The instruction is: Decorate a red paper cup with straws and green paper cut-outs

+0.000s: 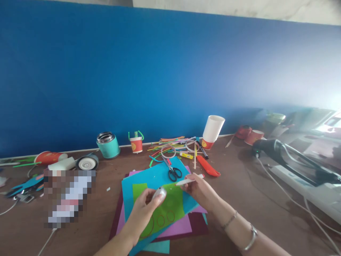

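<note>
My left hand (pixel 141 212) is closed round a small, silvery-white rounded object (pixel 160 194) whose kind I cannot make out, above a green sheet of paper (pixel 174 203). Brown-red circles are drawn on the green sheet, partly hidden by that hand. In my right hand (pixel 200 189) is a slim white marker (pixel 184 182) with a red end, its tip pointing left over the green sheet's upper edge. Underneath lies a blue sheet (pixel 149 174), stacked on purple and dark red ones. Black-handled scissors (pixel 174 174) rest on the blue sheet just beyond my hands.
Behind the paper lie colourful pipe cleaners (pixel 170 141), a yellow tube (pixel 186 155) and a red pouch (pixel 208 166). Stacked paper cups (pixel 213 128), a decorated cup (pixel 136 145) and a turquoise flask (pixel 108 145) stand near the blue wall. A black stand (pixel 290 161) and cables occupy the right.
</note>
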Action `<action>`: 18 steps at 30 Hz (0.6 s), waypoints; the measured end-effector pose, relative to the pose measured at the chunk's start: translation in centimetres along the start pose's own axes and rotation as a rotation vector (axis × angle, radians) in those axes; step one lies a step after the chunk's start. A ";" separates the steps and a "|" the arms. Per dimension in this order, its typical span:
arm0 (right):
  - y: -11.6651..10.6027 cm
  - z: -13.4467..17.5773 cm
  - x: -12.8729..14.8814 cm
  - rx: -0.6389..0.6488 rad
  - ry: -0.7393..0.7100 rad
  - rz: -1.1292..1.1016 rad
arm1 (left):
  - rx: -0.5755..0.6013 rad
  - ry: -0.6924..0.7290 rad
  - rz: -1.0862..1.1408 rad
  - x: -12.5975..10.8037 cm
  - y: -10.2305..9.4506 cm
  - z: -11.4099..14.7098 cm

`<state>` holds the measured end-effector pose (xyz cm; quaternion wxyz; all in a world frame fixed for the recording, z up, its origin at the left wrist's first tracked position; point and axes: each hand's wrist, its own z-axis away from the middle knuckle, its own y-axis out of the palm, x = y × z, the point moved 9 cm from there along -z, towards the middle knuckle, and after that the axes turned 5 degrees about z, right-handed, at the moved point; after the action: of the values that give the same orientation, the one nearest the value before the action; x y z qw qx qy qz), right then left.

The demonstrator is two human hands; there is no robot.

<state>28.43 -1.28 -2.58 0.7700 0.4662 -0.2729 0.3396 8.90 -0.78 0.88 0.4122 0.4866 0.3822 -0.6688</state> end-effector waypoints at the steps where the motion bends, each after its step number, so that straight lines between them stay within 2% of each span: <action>1: 0.4 -0.3 -0.1 0.006 0.006 0.007 | -0.018 0.012 -0.007 0.0 -0.4 0.0; 6: 2.1 -1.7 -0.7 0.015 0.010 0.024 | -0.104 0.065 -0.045 0.0 -3.1 -0.6; 9: 2.5 -2.1 -0.7 0.021 -0.018 0.019 | -0.125 0.125 -0.139 -0.4 -4.7 -1.1; 12: 2.7 -2.2 -0.4 0.053 -0.058 0.010 | -0.177 0.306 -0.411 -1.5 -6.2 -1.9; 14: 2.9 -2.2 -0.2 0.085 -0.076 0.011 | -0.276 0.431 -0.648 -2.1 -6.8 -2.0; 15: 3.0 -2.1 -0.2 0.101 -0.080 0.014 | -0.311 0.467 -0.752 -2.2 -6.7 -2.0; 17: 3.3 -2.0 -0.2 0.137 -0.085 0.025 | -0.456 0.495 -0.883 -2.4 -6.6 -1.2; 18: 3.4 -1.9 -0.2 0.155 -0.091 0.034 | -0.456 0.537 -0.919 -2.5 -5.8 -0.7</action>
<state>25.83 1.50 -1.72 0.7126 0.5346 -0.2886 0.3509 4.27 2.43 3.80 0.0626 0.3223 0.7799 -0.5329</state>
